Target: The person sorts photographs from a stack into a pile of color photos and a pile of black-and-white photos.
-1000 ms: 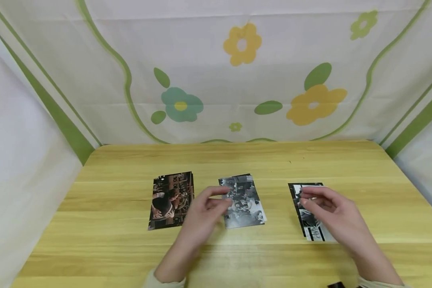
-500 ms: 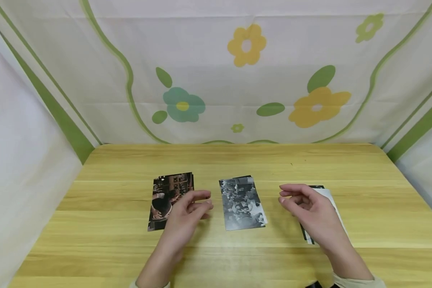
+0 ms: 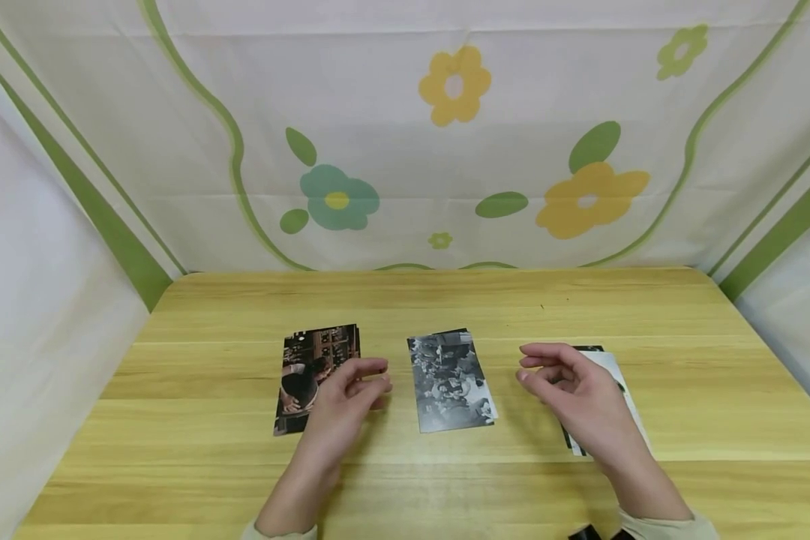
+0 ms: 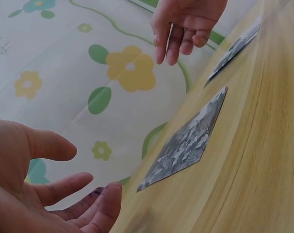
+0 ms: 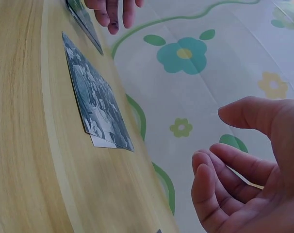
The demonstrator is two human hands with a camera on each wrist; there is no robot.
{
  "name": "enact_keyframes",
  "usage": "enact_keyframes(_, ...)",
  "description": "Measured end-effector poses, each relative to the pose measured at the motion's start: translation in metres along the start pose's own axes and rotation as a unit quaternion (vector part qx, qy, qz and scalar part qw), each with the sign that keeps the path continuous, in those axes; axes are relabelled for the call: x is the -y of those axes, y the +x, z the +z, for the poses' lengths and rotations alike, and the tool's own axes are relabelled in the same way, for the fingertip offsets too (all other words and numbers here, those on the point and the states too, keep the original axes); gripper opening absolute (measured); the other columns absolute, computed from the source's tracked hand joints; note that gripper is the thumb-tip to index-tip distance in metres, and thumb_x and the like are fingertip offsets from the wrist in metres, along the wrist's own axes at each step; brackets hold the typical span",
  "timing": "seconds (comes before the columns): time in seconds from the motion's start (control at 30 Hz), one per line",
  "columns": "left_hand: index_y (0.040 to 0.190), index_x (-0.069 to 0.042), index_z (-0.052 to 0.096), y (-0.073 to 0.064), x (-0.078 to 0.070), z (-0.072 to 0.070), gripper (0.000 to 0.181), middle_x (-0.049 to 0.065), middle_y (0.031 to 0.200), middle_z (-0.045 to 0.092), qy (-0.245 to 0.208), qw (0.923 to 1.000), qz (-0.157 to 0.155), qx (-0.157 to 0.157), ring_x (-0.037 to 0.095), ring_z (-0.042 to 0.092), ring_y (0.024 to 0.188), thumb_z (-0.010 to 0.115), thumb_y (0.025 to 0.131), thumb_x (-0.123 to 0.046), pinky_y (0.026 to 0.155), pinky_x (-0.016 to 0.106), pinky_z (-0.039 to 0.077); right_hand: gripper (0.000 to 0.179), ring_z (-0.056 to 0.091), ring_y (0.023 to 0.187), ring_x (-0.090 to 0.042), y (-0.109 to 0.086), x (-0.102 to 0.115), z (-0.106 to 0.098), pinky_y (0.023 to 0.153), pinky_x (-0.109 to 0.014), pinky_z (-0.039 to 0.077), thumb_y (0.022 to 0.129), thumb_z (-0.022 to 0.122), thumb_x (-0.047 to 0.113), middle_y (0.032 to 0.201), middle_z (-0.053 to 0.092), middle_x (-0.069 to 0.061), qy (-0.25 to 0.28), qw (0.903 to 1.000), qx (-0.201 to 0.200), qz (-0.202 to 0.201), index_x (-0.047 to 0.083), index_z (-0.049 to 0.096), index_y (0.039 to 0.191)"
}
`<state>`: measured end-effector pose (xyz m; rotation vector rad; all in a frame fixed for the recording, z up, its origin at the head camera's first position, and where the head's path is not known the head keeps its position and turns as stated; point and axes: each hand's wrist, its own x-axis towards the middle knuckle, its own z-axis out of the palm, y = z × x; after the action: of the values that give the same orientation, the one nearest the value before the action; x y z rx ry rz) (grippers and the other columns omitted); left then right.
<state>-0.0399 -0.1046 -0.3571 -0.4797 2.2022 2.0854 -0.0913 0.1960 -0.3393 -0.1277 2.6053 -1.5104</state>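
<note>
Three small stacks of photos lie in a row on the wooden table. My left hand [image 3: 337,409] hovers over the right side of the left stack [image 3: 300,386], whose top photo is dark brown. Grey crowd photos [image 3: 451,382] form the middle stack, between both hands. Partly covering the black-and-white right stack [image 3: 610,364], my right hand [image 3: 580,397] is held above the table. In the left wrist view the left hand's fingers [image 4: 101,206] are loosely bent with nothing between them. The right wrist view shows the right hand [image 5: 249,170] likewise holding nothing.
A pale wooden table [image 3: 405,487] lies beneath. Behind it hangs a white cloth [image 3: 391,97] with flower prints, and cloth closes both sides. A dark object [image 3: 583,532] shows at the bottom edge near the right sleeve.
My left hand has drawn left, off the middle stack and over the left one. The right hand has shifted left, its fingertips now beyond the right stack. The photos stay put.
</note>
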Motion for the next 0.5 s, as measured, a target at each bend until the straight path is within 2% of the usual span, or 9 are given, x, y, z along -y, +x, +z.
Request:
enact_keyframes(0.33,0.137,-0.003,0.066,0.002,0.008,0.003,0.037,0.017,0.131,0.072,-0.007,1.0000,0.003,0.006,0.020,0.072,0.104,0.071,0.102,-0.014,0.091,0.031,0.061,0.047,0.067,0.102,-0.005,-0.001,-0.003,0.005,0.084,-0.022,0.054,0.102,0.077,0.034,0.134,0.072,-0.008,-0.007,1.0000,0.001,-0.006,0.016,0.064,0.143)
enact_keyframes(0.5,0.137,-0.001,0.066,0.005,0.013,0.008,0.037,0.019,0.130,0.071,-0.018,0.9998,0.001,0.013,0.019,0.071,0.103,0.071,0.102,-0.013,0.092,0.034,0.062,0.052,0.069,0.102,-0.004,0.002,-0.004,0.009,0.079,-0.025,0.056,0.100,0.079,0.032,0.138,0.071,-0.008,-0.001,0.9998,0.021,0.005,0.016,0.062,0.145)
